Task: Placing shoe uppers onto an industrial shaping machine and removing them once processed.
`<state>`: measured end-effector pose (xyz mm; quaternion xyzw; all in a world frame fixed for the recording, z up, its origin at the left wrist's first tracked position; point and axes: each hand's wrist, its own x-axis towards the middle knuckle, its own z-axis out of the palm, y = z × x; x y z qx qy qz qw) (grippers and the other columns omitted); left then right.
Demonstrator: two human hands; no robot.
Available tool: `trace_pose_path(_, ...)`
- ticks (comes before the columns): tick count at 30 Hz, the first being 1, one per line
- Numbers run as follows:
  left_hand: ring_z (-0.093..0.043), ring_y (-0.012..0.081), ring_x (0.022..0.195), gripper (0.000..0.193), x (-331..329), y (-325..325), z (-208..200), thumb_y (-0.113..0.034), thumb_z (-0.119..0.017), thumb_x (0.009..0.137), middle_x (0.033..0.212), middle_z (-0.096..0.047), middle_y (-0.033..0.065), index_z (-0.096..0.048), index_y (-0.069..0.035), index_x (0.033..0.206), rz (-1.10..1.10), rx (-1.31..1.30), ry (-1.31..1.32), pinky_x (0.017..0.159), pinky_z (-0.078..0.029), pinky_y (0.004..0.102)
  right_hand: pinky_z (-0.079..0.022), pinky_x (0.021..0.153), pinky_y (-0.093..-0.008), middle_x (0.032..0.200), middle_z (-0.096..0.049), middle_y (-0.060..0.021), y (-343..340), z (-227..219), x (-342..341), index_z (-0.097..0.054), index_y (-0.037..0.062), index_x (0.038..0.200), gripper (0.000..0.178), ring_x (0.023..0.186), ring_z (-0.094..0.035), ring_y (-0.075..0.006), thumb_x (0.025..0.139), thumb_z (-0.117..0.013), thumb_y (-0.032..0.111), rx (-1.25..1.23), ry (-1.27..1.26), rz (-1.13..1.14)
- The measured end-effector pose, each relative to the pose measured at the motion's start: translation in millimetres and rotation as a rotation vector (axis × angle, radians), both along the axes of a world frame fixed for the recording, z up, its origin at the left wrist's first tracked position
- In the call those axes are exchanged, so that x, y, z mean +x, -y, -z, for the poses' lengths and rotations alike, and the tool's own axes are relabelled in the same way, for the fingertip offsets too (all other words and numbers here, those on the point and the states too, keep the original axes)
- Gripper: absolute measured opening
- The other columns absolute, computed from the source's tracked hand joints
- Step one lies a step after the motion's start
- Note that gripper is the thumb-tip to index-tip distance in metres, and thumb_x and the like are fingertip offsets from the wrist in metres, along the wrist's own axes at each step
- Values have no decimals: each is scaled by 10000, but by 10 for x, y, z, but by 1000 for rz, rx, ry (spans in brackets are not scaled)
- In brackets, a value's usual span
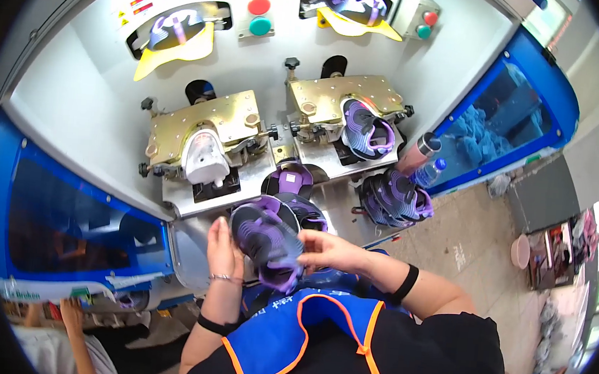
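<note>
In front of my chest a black and purple knitted shoe upper [267, 244] is held between my hands, its lilac collar toward me. My left hand [223, 250] lies along its left side, fingers pointing up and the thumb side against it. The fingers of my right hand [326, 251] are closed on its right edge near the collar. Just behind it, more purple and black uppers [305, 210] lie on the metal ledge. Beyond, the left machine station has a bare whitish foot form [206, 157]. Another upper [368, 131] sits on the right station.
Brass clamp plates [223, 128] with black knobs top both stations. Yellow-edged slots [177, 47] hold more uppers above, beside red and green buttons [259, 16]. On the right ledge stand stacked uppers [393, 198], a tumbler [420, 153] and a bottle [429, 172]. Another person's arm [74, 320] shows lower left.
</note>
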<state>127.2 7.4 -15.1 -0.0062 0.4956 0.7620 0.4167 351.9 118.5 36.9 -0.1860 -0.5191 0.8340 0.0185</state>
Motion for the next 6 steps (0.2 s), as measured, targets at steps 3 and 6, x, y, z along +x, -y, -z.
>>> trace_pose_path(3, -450, 278, 1241, 442, 256, -22, -254, -251, -676, 896, 1293, -490, 146, -543, -93, 1286, -32, 18, -448, 1020, -397, 394, -546, 715, -292, 995, -604, -3, -69, 288, -47, -545, 102, 1106, 177, 876, -611, -105, 973, -578, 213, -317, -51, 462)
trace_pose_path(6, -435, 331, 1271, 598, 317, -116, -544, -317, -768, 784, 1349, -456, 173, -552, -114, 1304, 213, 139, -1505, 1080, -332, 445, -535, 803, -339, 1043, -578, -34, -167, 622, 124, -530, 75, 1183, 275, 943, -612, -168, 966, -589, 233, -382, 26, 672)
